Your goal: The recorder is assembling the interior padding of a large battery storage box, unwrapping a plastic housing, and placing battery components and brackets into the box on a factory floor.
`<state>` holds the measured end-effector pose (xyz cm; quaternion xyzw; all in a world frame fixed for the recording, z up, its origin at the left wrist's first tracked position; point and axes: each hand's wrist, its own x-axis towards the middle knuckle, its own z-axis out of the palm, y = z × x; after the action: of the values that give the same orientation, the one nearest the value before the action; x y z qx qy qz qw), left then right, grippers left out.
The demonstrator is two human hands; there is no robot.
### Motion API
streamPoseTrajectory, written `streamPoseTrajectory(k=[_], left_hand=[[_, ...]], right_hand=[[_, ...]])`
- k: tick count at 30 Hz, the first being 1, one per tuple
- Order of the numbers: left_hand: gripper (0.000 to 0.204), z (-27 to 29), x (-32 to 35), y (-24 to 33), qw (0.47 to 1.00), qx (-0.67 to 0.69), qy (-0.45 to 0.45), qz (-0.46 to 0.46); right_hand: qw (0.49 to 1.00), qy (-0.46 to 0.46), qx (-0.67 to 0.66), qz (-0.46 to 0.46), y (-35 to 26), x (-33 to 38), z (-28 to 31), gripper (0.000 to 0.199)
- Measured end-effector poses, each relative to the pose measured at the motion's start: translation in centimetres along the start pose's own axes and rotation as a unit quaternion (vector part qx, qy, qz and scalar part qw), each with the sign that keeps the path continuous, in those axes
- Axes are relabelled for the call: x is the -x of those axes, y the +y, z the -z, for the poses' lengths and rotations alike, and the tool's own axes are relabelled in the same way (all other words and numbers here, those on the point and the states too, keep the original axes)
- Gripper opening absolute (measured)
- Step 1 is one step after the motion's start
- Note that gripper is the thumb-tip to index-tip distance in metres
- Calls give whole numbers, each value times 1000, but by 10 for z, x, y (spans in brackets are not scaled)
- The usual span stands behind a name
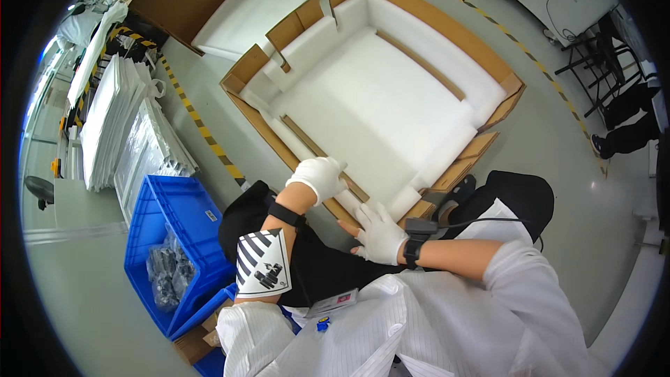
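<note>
In a large open cardboard carton (pixel 516 91) on the floor lies white foam padding (pixel 457 122) around a white flat bottom. My left hand (pixel 319 178), in a white fingerless-tipped glove, is at the near left wall, its fingers curled over the foam edge by a brown cardboard strip (pixel 307 136). What those fingers hold, if anything, is hidden. My right hand (pixel 380 234), also gloved, rests with fingers spread at the near corner of the carton. A diamond-shaped label (pixel 264 263) with black stripes and a battery picture sits on my left forearm.
A blue crate (pixel 157 237) with bagged grey parts stands at my left. White sheets (pixel 112 122) lean behind it. A foam lid (pixel 258 14) lies in a carton at the far left. Black-and-yellow tape (pixel 195 119) marks the floor. Another person's legs (pixel 631 126) show at right.
</note>
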<state>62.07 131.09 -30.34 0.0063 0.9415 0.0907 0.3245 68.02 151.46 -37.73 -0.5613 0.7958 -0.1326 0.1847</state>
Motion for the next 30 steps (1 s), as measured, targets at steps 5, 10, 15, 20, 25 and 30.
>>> streamPoseTrajectory(k=[5, 10, 15, 20, 25, 30], left_hand=[[42, -11, -10, 7, 999, -15, -45, -12], [49, -40, -2, -3, 999, -28, -10, -40], [58, -50, 22, 46, 998, -36, -13, -54], [59, -82, 9, 127, 991, -71, -86, -68], [32, -108, -7, 151, 998, 31, -9, -54], [25, -146, -17, 117, 984, 130, -99, -65]], right_hand=[[999, 34, 31, -2, -1, 0, -8, 73], [991, 122, -28, -52, 18, 18, 19, 74], [782, 561, -2, -270, 154, 53, 90, 67], [462, 558, -364, -586, 303, 69, 40, 62], [272, 622, -629, -380, 462, 97, -102, 65], [293, 541, -718, -326, 477, 57, -100, 43]])
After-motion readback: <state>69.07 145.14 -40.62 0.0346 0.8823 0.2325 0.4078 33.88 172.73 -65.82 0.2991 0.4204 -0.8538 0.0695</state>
